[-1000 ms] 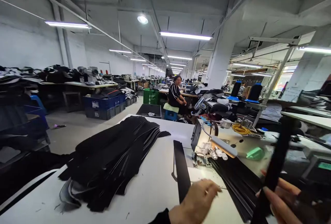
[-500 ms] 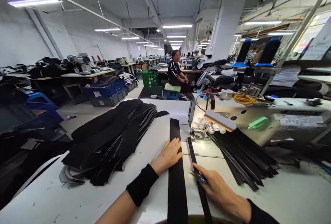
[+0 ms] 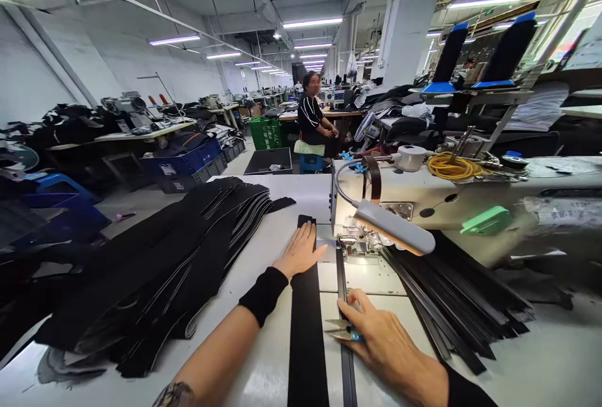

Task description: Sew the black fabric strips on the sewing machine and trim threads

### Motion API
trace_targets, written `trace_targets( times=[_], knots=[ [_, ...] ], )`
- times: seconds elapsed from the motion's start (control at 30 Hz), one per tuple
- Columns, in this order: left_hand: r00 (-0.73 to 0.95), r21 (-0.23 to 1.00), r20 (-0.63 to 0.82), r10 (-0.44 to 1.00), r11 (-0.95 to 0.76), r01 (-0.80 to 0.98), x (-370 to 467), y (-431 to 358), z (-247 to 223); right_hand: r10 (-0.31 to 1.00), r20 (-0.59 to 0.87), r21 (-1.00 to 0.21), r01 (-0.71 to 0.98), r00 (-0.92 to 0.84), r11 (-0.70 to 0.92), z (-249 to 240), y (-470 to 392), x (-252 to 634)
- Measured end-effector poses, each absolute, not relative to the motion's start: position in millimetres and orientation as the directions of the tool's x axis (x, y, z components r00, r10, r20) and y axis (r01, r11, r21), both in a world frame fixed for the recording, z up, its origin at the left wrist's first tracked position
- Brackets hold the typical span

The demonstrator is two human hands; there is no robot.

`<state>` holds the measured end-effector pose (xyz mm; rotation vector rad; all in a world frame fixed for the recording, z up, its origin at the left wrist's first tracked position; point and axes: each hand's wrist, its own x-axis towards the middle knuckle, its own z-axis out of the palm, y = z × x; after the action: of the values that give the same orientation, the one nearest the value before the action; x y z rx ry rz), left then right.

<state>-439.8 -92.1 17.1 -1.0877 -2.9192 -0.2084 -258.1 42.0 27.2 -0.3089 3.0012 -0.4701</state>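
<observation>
My left hand (image 3: 300, 251) lies flat, fingers stretched forward, on the upper part of a wide black strip (image 3: 308, 338) that runs lengthwise on the white table. My right hand (image 3: 376, 332) holds small blue-handled thread snips (image 3: 341, 330), blades pointing left. Its thumb and forefinger touch a narrow black strip (image 3: 347, 369), whose far end reaches the presser foot of the sewing machine (image 3: 360, 244). Left of my left hand is a big pile of black fabric pieces (image 3: 174, 256). Several narrow black strips (image 3: 461, 294) fan out to the right of the needle area.
A grey lamp (image 3: 395, 228) hangs over the needle area. Two black thread cones (image 3: 449, 59) stand behind the machine, near a yellow cord coil (image 3: 454, 167). A green case (image 3: 486, 221) is on the machine. Farther off, a person (image 3: 313, 112) sits by a green crate (image 3: 266, 133).
My left hand has slid forward along the wide strip. My right hand, still with the snips, has its thumb and forefinger on the narrow strip. The view has shifted slightly.
</observation>
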Motion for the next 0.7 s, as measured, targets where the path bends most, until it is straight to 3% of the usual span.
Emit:
trace_targets(
  times=[0.13, 0.27, 0.5, 0.7],
  knots=[
    [-0.742, 0.046, 0.11, 0.661, 0.742, 0.669, -409, -97, 14, -0.288, -0.013, -0.229, -0.277, -0.958, 0.933, 24, 48, -248],
    [-0.667, 0.073, 0.022, 0.745, 0.664, 0.744, -378, -107, 22, -0.329, -0.021, -0.18, -0.32, -0.944, 0.93, 17, 52, -238],
    [-0.574, 0.16, -0.005, 0.819, 0.567, 0.808, -365, -118, 32, -0.352, 0.006, -0.219, -0.345, -0.936, 0.913, 17, 56, -236],
    [-0.673, 0.255, 0.094, 0.734, 0.636, 0.729, -369, -111, 17, -0.35, 0.036, -0.307, -0.343, -0.936, 0.887, 23, 59, -234]
  ],
)
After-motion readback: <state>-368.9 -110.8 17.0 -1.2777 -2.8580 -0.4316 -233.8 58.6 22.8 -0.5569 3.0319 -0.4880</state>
